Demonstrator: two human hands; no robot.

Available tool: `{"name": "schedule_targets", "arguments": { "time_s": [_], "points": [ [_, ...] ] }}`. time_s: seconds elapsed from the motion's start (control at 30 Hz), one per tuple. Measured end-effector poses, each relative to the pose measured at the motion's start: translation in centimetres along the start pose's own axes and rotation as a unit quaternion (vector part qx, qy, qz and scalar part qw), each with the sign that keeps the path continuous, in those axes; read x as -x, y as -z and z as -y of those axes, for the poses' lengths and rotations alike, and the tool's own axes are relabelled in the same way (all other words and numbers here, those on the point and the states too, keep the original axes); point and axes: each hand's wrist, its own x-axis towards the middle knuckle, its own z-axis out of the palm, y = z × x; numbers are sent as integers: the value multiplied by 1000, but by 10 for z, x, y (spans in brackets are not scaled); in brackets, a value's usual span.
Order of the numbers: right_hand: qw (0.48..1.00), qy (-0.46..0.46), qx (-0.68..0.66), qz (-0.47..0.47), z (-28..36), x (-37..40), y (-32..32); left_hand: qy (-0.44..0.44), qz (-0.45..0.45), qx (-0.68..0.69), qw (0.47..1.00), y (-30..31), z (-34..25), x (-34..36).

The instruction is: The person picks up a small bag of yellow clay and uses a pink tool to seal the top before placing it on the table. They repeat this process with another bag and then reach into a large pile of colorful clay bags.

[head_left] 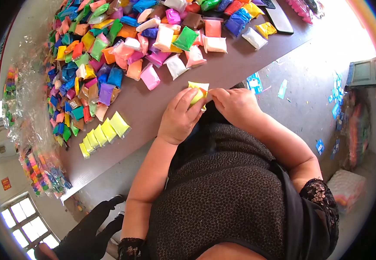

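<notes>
My left hand [180, 113] is closed around small soft yellow packets [199, 89], held just off the table's front edge. Close beside them, my right hand [238, 105] has its thumb and fingers pinched together at the packets' right side. What sits in that pinch is too small to make out. On the table to the left of my hands, several lime-yellow packets [109, 130] lie in a neat slanting row, each overlapping its neighbour. A pink packet [150, 77] and a white packet [175, 66] are the loose ones nearest my left hand.
A large heap of coloured packets [105, 52] covers the far and left side of the brown table [144, 119]. A phone [279, 19] lies at the far right. Clear plastic bags [30, 99] hang over the left end. Blue scraps [254, 83] litter the floor; a person's legs [95, 225] show lower left.
</notes>
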Motion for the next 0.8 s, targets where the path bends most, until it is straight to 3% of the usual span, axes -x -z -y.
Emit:
{"name": "schedule_targets", "arguments": {
  "time_s": [0.03,0.1,0.13,0.17,0.23,0.3,0.37,0.43,0.57,0.63,0.67,0.7,0.8],
  "points": [
    [1000,0,1,-2,-4,0,1,-4,4,-7,1000,0,1,0],
    [983,-106,122,83,-11,-6,9,27,-6,41,999,2,-1,-2],
    [988,-112,92,52,-15,-6,16,60,-15,89,994,5,-2,-2],
    [989,-109,90,51,-16,-6,21,61,-16,85,994,8,-2,-5],
    [996,-84,6,-35,-18,0,29,66,-108,91,988,14,-5,-11],
    [995,-98,-8,-13,-19,8,28,91,-99,82,988,19,-6,-6],
    [994,-78,-57,-43,-11,11,25,-10,-35,-31,999,16,1,5],
    [994,-73,-76,-8,3,10,19,-15,-44,-41,998,11,-3,9],
    [999,36,-19,23,3,3,-2,2,-74,-61,995,1,-11,10],
    [993,-22,52,103,-9,-11,3,2,-71,-64,995,-1,-7,12],
    [999,-34,22,28,-12,-14,9,0,-68,-65,996,-2,-7,14],
    [998,-63,1,13,-18,-18,9,6,-71,-67,995,-3,-8,15],
    [999,13,-33,29,-10,-10,8,7,-87,-56,995,-4,-9,15]
  ]
}}
